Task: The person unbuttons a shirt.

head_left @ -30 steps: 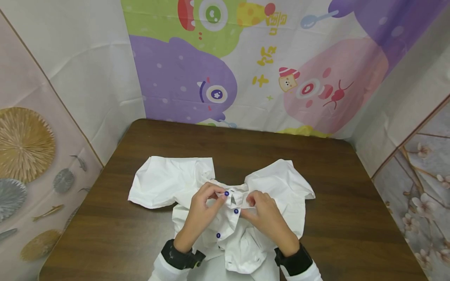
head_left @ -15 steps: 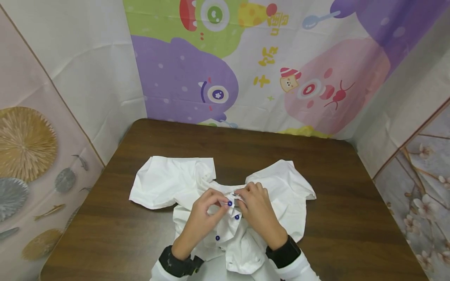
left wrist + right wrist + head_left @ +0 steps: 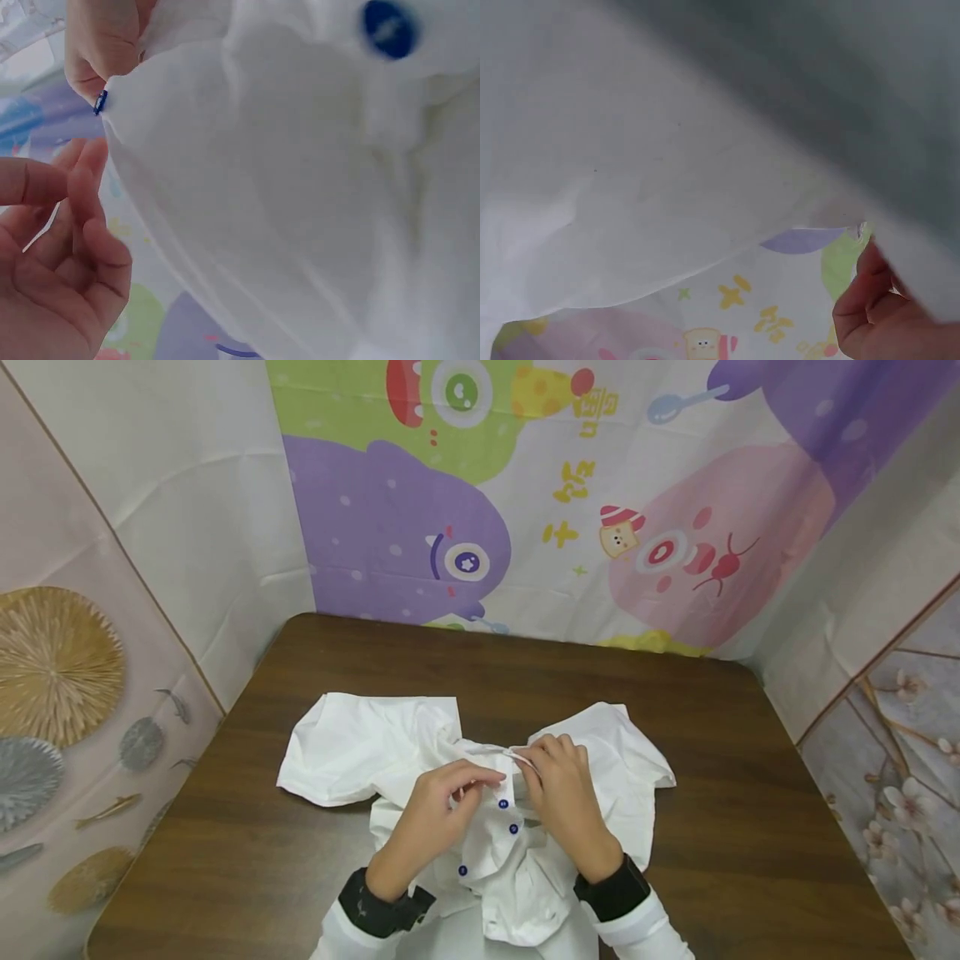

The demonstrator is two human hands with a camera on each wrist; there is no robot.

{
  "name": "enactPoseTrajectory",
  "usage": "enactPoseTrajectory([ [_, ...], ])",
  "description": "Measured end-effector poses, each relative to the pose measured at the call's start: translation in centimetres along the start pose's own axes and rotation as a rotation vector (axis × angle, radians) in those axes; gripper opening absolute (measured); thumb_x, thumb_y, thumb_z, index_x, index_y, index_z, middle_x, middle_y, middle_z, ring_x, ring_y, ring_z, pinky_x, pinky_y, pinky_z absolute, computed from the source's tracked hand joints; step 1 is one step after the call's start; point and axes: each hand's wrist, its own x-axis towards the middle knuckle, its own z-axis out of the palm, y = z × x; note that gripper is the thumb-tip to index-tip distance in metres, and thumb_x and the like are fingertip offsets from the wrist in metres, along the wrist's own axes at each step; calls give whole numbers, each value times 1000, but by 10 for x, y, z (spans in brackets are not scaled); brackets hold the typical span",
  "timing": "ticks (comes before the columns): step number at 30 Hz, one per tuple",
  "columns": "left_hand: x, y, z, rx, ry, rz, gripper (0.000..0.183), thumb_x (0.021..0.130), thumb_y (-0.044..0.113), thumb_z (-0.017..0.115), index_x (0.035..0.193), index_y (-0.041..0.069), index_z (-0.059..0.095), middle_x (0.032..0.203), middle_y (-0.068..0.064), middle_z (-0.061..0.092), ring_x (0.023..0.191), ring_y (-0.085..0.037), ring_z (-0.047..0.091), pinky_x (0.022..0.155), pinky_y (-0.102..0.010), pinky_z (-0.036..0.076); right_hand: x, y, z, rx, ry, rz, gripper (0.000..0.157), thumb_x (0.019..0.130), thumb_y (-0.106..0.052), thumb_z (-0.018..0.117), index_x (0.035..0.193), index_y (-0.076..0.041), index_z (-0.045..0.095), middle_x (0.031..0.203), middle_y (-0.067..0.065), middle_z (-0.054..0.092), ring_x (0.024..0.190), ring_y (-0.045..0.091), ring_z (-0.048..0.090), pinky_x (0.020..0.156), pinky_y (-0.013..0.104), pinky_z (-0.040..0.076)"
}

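A white short-sleeved shirt (image 3: 360,747) lies spread on the table with its sleeves out to both sides. Down its front runs a strip with blue buttons, among them an upper button (image 3: 503,804) and a lower button (image 3: 462,870). My right hand (image 3: 564,793) pinches the cloth edge at the neckline, as the right wrist view also shows. Beside the strip is my left hand (image 3: 437,810), its fingers loosely bent. In the left wrist view that left hand (image 3: 60,255) stands apart from the cloth, and a small blue button (image 3: 101,103) sits at the edge by the right fingers.
The brown wooden table (image 3: 300,652) has a rounded back corner. A cartoon-printed curtain (image 3: 555,585) hangs behind it, with patterned panels at both sides. Black straps, such as the left strap (image 3: 375,906), circle both wrists over white sleeves.
My left fingers have come off the upper button, which now lies lower on the strip. My right hand has moved up and inward and taken hold of the neckline edge.
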Motion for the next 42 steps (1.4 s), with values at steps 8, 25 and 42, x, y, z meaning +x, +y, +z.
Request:
enactPoseTrajectory([
  [8, 29, 9, -4, 39, 106, 66, 15, 89, 12, 61, 102, 10, 67, 101, -2, 66, 101, -17, 56, 87, -34, 46, 10, -3, -13, 76, 39, 31, 12, 81, -12, 70, 92, -7, 72, 80, 5, 65, 75, 22, 51, 66, 34, 32],
  [25, 45, 7, 7, 99, -87, -205, 24, 86, 28, 66, 94, 8, 56, 83, -4, 63, 72, -16, 54, 66, -27, 44, 13, -8, -20, 163, 54, 89, 9, 83, -11, 68, 88, -4, 68, 78, 6, 64, 76, 21, 50, 68, 34, 31],
  [42, 42, 8, 12, 95, -103, -130, 12, 89, 19, 60, 89, 8, 66, 90, -4, 68, 78, -15, 60, 73, -31, 48, 12, -5, -15, 222, 78, 105, 6, 86, -9, 63, 87, -3, 62, 83, 7, 62, 77, 22, 51, 68, 34, 31],
])
